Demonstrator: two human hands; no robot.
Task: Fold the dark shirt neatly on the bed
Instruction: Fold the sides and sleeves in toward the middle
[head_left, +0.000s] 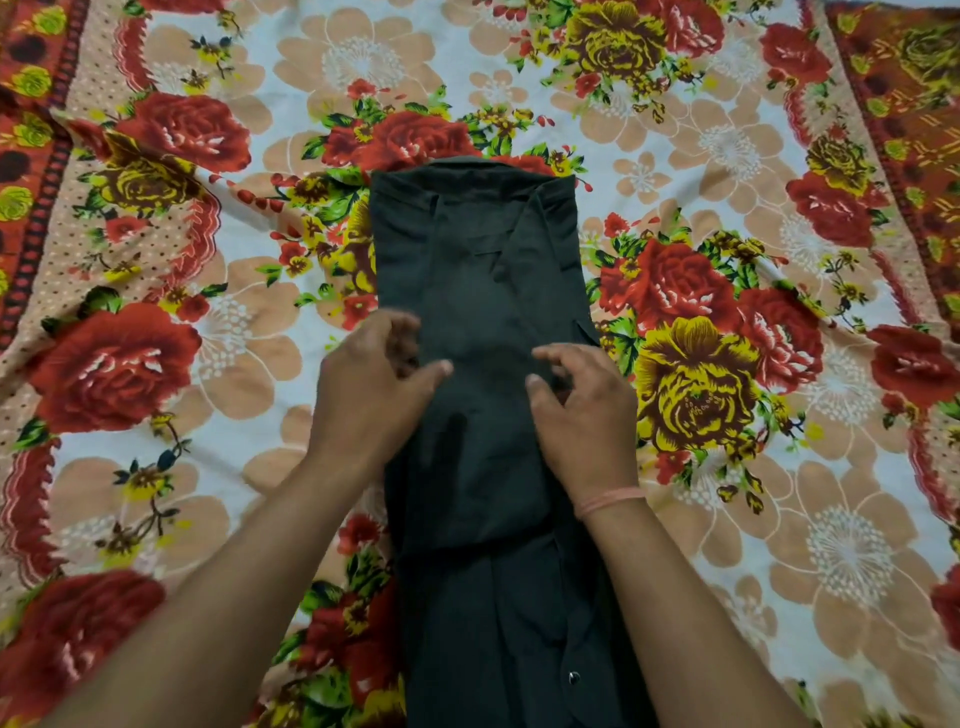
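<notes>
The dark shirt lies on the bed as a long narrow strip, its sides folded inward, collar at the far end and hem running off the near edge of the view. A small button shows near the lower right of the strip. My left hand hovers at the strip's left edge around its middle, fingers loosely curled, thumb pointing right. My right hand sits at the right edge, fingers bent over the cloth; a pink band circles its wrist. Whether either hand pinches the fabric is unclear.
The flowered bedsheet, with red and yellow roses on white, covers the whole bed. Its red patterned borders run along the far left and far right. Wrinkles cross the sheet on both sides of the shirt.
</notes>
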